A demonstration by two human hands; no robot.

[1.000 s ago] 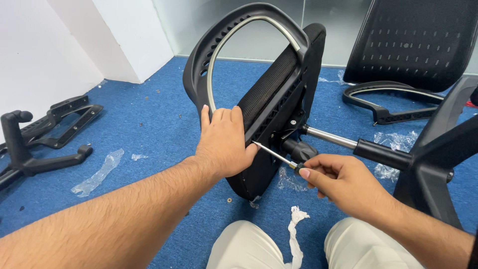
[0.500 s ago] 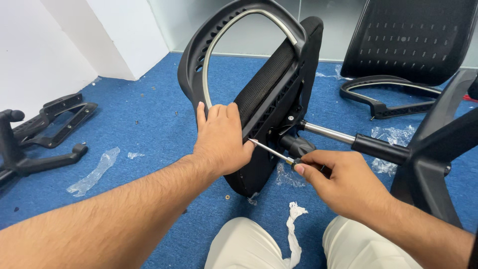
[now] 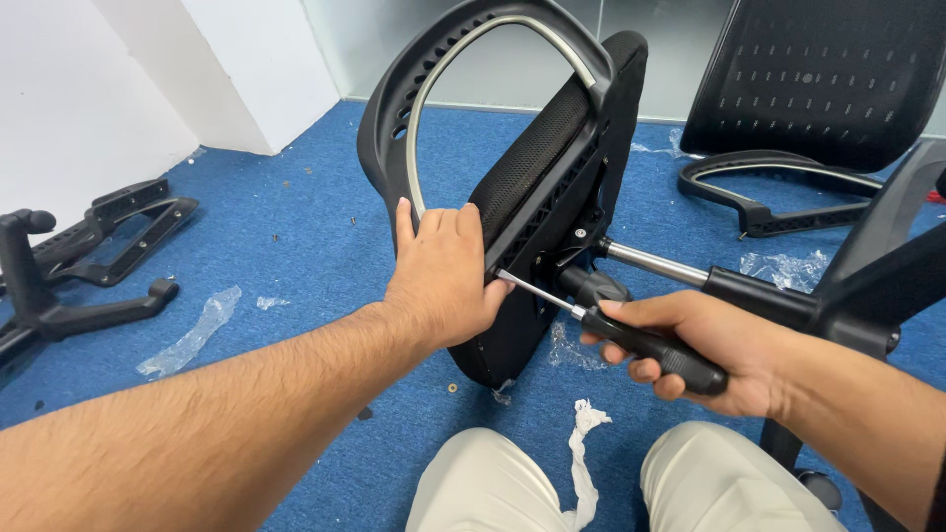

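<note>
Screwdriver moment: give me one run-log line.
left hand: braces chair seat edge | right hand: grips screwdriver | tip: at seat underside | chair: tipped on blue carpet

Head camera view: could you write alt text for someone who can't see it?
A person's left hand steadies a black office chair seat tipped on its side, while the right hand holds a black-handled screwdriver against its underside. Loose chair parts lie on blue carpet.
</note>
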